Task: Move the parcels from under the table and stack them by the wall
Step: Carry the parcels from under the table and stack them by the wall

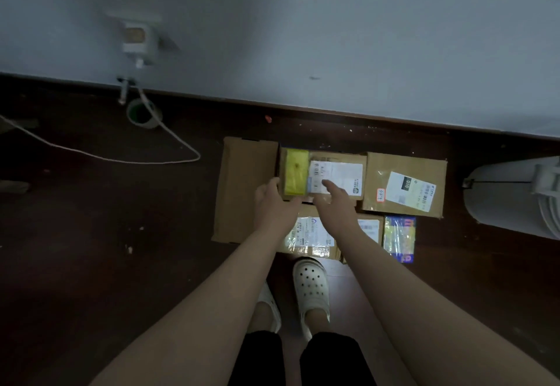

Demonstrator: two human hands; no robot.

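Far left: white plug block [136,41] in the grey wall [333,37], thin white cable [106,157] looping across the dark floor [91,234] past a green-cored roll of tape [143,113]. Just clutter, well apart from the parcels. Next, a big flat plain brown cardboard box [242,191], laid down near the skirting, probably as a broad base for the pile. Right beside that, the small brown cardboard box with a yellow taped end and a white shipping label [339,170], seemingly riding higher than its neighbours, underside hidden. Left hand [272,201] pressed against its near left corner, thumb up along the side, other fingers tucked out of sight, so can't tell if gripping or only bracing. Right hand [336,201] on top, fingers [328,185] straight and loose across the label, holding nothing, just resting there. Reads like squaring the box into its slot, 1 hand per side to stop a skew. Under the wrists, a tape-wrapped brown parcel with a white label [309,237], nearer the white clogs [310,285]. Further right, a brown cardboard box with a tilted white label [406,185], snug beside the small one, plus a flat blue-and-yellow packet [399,238] just in front. Far right, a white ribbed appliance [512,194], well clear. Guessing 5 parcels by the wall so far, more spread out than stacked.
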